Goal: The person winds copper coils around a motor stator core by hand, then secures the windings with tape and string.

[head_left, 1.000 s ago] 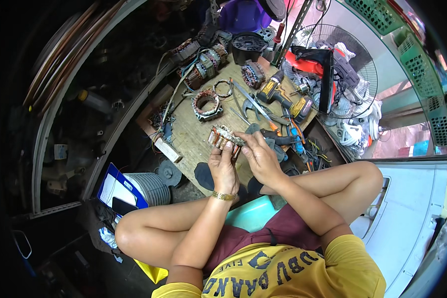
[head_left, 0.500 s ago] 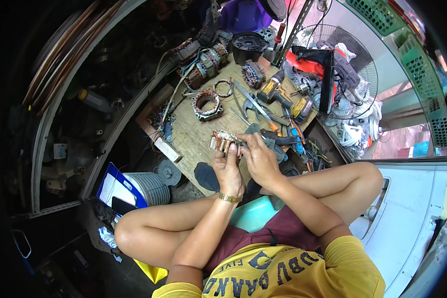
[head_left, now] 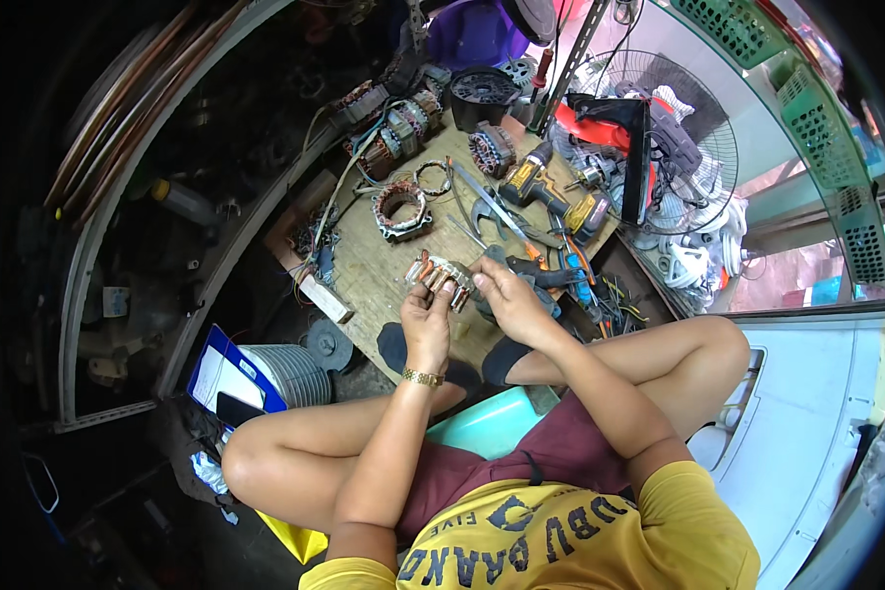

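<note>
A motor stator [head_left: 442, 273] with copper windings and pale lacing is held above the wooden board. My left hand [head_left: 427, 329] is closed on it from below, thumb on the near side. At the stator's right edge, my right hand [head_left: 506, 300] has its thumb and fingers pinched together. Whatever is between those fingertips is too small to make out. Beyond the hands, a second ring-shaped stator [head_left: 401, 234] lies on the board, its bore facing up. A thin wound ring [head_left: 431, 178] lies just behind it.
A yellow-black cordless drill [head_left: 551, 192], a hacksaw-like blade [head_left: 487, 195] and orange-handled tools lie at right. More stators [head_left: 393, 133] line the back left. A fan guard [head_left: 693, 138] stands at right. A wooden board [head_left: 369, 295] carries the work; a wire spool [head_left: 331, 341] sits left.
The held stator has moved slightly left and turned, showing more of its windings. My right hand has shifted back a little from over it to its right edge.
</note>
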Motion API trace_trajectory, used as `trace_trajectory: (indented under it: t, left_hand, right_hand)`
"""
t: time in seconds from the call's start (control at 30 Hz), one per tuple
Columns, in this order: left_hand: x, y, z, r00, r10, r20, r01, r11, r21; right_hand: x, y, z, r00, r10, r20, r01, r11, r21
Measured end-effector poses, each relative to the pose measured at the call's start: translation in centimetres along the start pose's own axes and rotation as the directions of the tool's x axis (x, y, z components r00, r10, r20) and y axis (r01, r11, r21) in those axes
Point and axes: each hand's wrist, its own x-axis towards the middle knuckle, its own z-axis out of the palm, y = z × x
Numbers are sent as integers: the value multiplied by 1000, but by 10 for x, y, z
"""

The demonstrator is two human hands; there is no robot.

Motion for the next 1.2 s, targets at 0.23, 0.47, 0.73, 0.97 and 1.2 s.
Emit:
trace_trajectory:
  t: [0.23,0.47,0.73,0.97,1.2]
  left_hand:
    - [-4,-11,2,999,-2,-53,-8,984,-179]
    - [-5,-6,7,996,-7,-92,-15,973,-231]
    - [-8,-17,1,986,166,6,-165,973,161]
    - [7,-6,-9,997,32,76,-33,999,10]
    - [7,1,-10,986,-94,137,111,986,-123]
  right_hand:
    - [-15,-26,14,997,-5,-73,-7,988,-157]
    - [-18,-20,16,985,-142,-102,128,983,-129]
    - [-6,-17,10,999,19,-42,-17,999,42]
    - [3,-1,1,983,133,130,-173,908,382]
    - [5,-2,-6,998,-37,-50,38,999,3]
